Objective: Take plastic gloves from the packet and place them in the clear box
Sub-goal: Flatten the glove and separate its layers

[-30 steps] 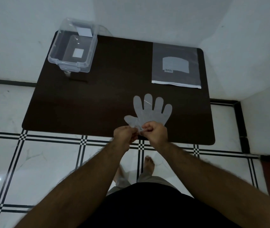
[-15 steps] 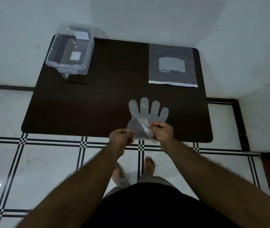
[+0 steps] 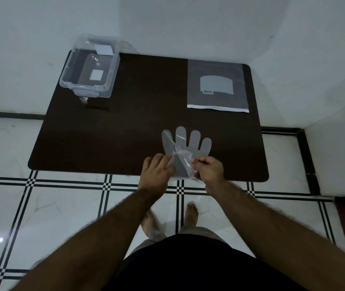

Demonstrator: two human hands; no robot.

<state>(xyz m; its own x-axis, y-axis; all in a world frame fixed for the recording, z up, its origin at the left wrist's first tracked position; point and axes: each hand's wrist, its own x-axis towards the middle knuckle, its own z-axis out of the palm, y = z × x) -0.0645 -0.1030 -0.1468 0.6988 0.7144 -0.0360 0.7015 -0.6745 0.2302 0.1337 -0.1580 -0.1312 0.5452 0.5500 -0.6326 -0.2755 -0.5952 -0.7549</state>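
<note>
A thin translucent plastic glove point(image 3: 188, 144) lies fingers-away near the front edge of the dark table point(image 3: 125, 131). Its thumb side is folded over onto the palm. My left hand point(image 3: 156, 172) rests flat on the glove's left cuff area, fingers spread on it. My right hand point(image 3: 208, 169) pinches the folded flap at the glove's right cuff side. The clear box point(image 3: 89, 68) stands lidless at the table's far left corner. The grey glove packet point(image 3: 217, 87) lies flat at the far right, its white strip toward me.
White walls close in behind and to the right of the table. The floor is white tile with black lines, and my bare feet point(image 3: 191, 213) stand just below the table's front edge. A white label sits on the box bottom.
The glove's thumb side was folded across the palm. My left hand went from pinching the cuff to lying flat on the glove. My right hand still holds the flap.
</note>
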